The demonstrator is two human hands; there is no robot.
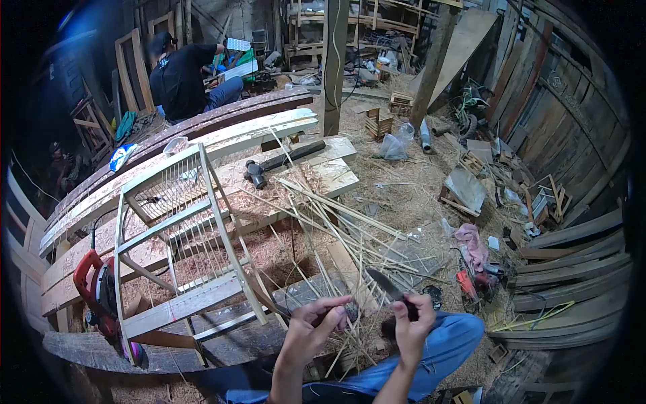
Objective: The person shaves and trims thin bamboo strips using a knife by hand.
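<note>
My right hand (pixel 412 326) is closed round the dark handle of a knife (pixel 386 285), its blade pointing up and to the left. Left of it, my left hand (pixel 306 337) has its thumb and index finger close together in a pinch; whatever thin thing may be between them cannot be made out. Behind and between both hands lie many thin wooden strips (pixel 343 222), heaped loosely across the boards. Left of my left hand stands a wooden frame (pixel 185 289) strung with thin parallel rods.
A hammer (pixel 256 174) rests on the shaving-strewn planks (pixel 330 176). A red power tool (pixel 99 289) stands at the left. Another person (pixel 185 81) sits at the back left. Wooden posts (pixel 333 74) rise behind, and stacked boards (pixel 572 289) lie at the right.
</note>
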